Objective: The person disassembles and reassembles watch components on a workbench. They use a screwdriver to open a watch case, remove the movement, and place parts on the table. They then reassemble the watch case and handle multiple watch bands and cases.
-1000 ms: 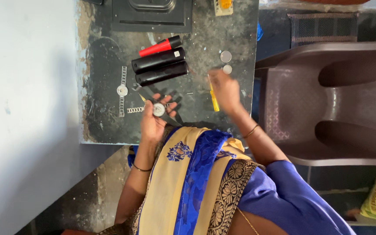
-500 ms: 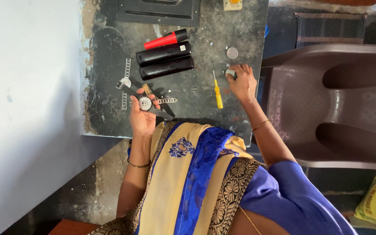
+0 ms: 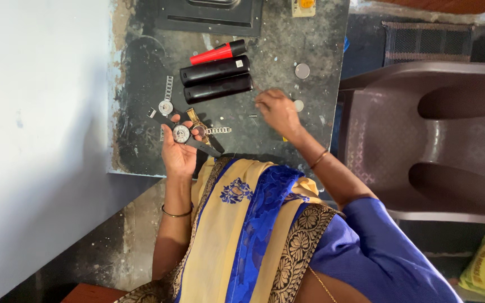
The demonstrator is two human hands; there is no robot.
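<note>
Dark, scuffed worktop (image 3: 141, 151) fills the upper middle of the frame, with a pale wall at the left and a brown plastic chair (image 3: 450, 140) at the right. A wristwatch (image 3: 182, 133) with a black strap is held clamped in the left hand (image 3: 178, 151), lower left of the worktop, close to its near edge. Half a second earlier the right hand (image 3: 279, 112) was farther right by a small round disc (image 3: 298, 105); it is now seen shifted toward centre, fingers loosely curled over the surface, and whether anything is pinched cannot be told. The yellow-handled tool seen lying bare before is now mostly hidden under that hand. Two black cylinders (image 3: 215, 78) and a red-and-black marker (image 3: 219, 52) lie unchanged above, and a second disc (image 3: 302, 70) is seen near the right edge. Open surface is left between the cylinders and the right edge. A second watch (image 3: 166, 105) with a metal band lies just above the left hand.
</note>
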